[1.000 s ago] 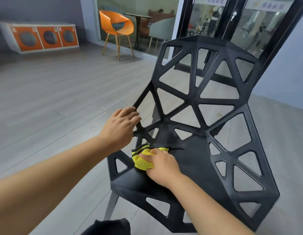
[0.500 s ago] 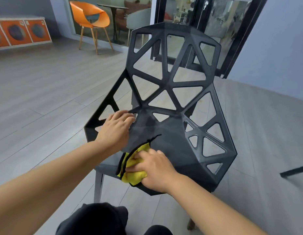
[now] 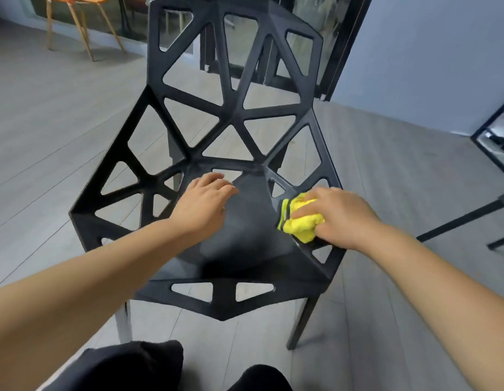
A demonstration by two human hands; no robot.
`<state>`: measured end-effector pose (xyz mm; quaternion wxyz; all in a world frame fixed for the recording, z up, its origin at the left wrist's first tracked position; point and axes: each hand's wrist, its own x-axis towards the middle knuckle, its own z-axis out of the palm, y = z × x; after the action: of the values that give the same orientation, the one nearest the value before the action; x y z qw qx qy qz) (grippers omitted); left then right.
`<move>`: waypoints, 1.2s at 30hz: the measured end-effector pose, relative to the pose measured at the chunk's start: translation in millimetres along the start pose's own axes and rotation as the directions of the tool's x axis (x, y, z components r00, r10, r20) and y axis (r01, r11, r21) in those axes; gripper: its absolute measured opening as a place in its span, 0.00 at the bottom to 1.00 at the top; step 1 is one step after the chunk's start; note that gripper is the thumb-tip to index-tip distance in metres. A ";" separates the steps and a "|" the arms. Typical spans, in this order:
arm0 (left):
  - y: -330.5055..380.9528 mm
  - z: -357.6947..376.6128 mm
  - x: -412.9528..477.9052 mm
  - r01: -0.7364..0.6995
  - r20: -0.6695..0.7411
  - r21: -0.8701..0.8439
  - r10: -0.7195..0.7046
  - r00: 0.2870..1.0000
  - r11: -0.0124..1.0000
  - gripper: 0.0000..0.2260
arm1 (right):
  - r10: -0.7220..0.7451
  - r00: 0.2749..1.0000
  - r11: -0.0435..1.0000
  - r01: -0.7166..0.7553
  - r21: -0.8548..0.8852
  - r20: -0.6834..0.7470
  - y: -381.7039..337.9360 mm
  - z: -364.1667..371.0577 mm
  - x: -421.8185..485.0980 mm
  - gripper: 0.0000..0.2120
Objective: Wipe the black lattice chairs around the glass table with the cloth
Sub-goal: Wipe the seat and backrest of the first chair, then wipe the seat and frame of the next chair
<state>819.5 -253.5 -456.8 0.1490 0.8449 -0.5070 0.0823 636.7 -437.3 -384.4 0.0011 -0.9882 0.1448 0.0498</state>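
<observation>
A black lattice chair point(image 3: 233, 114) with triangular cut-outs stands right in front of me, facing me. My left hand point(image 3: 204, 203) rests flat on the back left of its seat, fingers relaxed. My right hand point(image 3: 338, 215) grips a bunched yellow cloth point(image 3: 300, 222) and presses it on the right side of the seat, by the lattice side panel. Part of the cloth is hidden under my fingers.
Grey wood-look floor surrounds the chair. A black-framed glass table point(image 3: 496, 153) juts in at the right edge. An orange chair point(image 3: 76, 12) stands at the far left. Behind the chair is a dark glass door point(image 3: 346, 38) and a blue-grey wall. My dark-clad knees point(image 3: 149, 365) are at the bottom.
My right hand has carried the cloth from the seat's front left across to its right side. My left hand has slid a little onto the seat. The view has swung to face the chair squarely.
</observation>
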 end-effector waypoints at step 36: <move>217.5 -396.7 142.0 0.604 0.612 -0.692 -0.123 0.781 0.394 0.06 | 0.851 0.241 -0.465 -0.068 0.883 0.467 -34.2 -376.5 -169.6 0.07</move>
<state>699.5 -334.7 -5.3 0.4396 0.7362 -0.2903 -0.4248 521.8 -362.2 6.5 0.5866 -0.3554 0.6292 -0.3657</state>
